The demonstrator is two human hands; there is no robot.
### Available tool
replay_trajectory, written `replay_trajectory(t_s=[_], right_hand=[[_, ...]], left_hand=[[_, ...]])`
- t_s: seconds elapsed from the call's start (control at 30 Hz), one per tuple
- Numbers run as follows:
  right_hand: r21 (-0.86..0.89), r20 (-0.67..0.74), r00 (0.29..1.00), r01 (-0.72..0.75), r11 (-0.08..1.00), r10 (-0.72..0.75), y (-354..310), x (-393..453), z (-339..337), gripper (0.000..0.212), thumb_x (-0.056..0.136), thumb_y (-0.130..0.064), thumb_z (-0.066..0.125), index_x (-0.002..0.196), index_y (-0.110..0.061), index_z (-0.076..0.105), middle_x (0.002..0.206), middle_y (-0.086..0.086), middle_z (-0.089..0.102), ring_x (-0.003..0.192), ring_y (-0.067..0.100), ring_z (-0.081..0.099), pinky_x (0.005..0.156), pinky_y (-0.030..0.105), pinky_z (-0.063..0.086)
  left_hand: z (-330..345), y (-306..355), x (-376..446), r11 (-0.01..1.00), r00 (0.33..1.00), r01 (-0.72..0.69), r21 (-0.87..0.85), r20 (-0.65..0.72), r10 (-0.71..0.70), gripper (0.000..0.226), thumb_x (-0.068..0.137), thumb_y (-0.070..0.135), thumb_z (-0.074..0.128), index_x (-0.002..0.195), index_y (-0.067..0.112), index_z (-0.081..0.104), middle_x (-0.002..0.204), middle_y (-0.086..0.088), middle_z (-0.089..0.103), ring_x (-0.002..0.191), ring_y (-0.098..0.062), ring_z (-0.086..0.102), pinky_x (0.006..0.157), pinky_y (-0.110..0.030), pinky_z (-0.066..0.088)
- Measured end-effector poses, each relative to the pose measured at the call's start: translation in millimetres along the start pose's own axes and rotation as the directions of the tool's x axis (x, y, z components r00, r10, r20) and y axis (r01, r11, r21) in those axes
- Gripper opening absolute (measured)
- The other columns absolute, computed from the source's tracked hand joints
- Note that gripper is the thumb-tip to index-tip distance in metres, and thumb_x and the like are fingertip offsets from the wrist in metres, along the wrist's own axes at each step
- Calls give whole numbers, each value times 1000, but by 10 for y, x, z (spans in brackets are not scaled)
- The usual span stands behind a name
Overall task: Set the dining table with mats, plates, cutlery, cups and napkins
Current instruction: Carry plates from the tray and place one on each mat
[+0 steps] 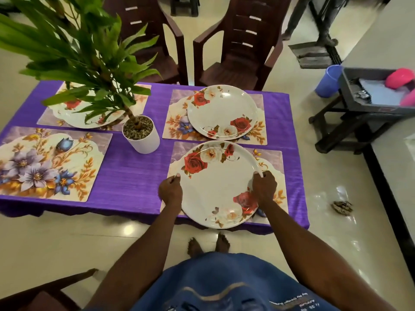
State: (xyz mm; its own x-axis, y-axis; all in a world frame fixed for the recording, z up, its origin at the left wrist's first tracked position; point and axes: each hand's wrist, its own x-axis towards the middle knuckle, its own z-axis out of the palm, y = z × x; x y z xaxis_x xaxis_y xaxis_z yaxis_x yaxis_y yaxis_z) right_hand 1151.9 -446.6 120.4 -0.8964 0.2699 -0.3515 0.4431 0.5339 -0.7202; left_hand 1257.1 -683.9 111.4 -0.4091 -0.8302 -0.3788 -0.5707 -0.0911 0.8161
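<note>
A white rose-patterned plate [215, 187] lies over the near right mat [272, 162], its front rim past the table edge. My left hand [171, 190] grips its left rim and my right hand [264, 186] grips its right rim. A second plate [222, 112] sits on the far right mat [175, 122]. Leaves partly hide a third plate [76, 113] on the far left mat [48, 115]. The near left mat [51, 162] carries no plate.
A potted plant in a white pot [142, 135] stands mid-table on the purple cloth [132, 173]. Two brown chairs [238, 46] face the far side. At right, a grey tray [363, 106] on a dark stand holds pink cups [399, 78], cutlery and napkins; a blue cup [328, 80] is beside it.
</note>
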Motion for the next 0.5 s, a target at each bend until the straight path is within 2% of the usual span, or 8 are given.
replay_trajectory(t_s=[0.07, 0.27, 0.37, 0.5], right_hand=[[3, 1, 1000, 0, 1000, 0, 3, 48, -13, 30, 96, -31, 54, 114, -7, 60, 111, 11, 66, 103, 30, 63, 92, 44, 50], [-67, 2, 1000, 7, 998, -7, 39, 153, -61, 33, 97, -32, 54, 115, -6, 62, 110, 11, 67, 103, 29, 64, 91, 42, 50], [-61, -17, 1000, 5, 998, -6, 67, 186, -88, 33, 97, -32, 54, 117, -7, 61, 113, 12, 67, 104, 30, 63, 92, 43, 50], [-74, -36, 999, 14, 997, -17, 92, 203, -125, 32, 97, -33, 54, 117, -9, 62, 111, 10, 68, 104, 29, 64, 92, 45, 51]], left_hand=[[20, 46, -6, 1000, 1000, 7, -3, 19, -7, 29, 94, 26, 65, 74, 4, 65, 62, -4, 55, 64, -17, 51, 57, -26, 38], [66, 34, -3, 1000, 999, 17, 2, 47, -17, 25, 92, 25, 68, 80, 3, 66, 70, -7, 62, 69, -20, 59, 60, -25, 45], [95, 40, -3, 1000, 996, 9, 13, 85, -10, 23, 92, 25, 67, 83, 4, 68, 78, -10, 67, 75, -23, 63, 69, -33, 53], [133, 27, 13, 999, 994, 0, 41, 107, -5, 26, 91, 29, 68, 88, 4, 72, 82, -9, 71, 78, -25, 67, 73, -37, 57]])
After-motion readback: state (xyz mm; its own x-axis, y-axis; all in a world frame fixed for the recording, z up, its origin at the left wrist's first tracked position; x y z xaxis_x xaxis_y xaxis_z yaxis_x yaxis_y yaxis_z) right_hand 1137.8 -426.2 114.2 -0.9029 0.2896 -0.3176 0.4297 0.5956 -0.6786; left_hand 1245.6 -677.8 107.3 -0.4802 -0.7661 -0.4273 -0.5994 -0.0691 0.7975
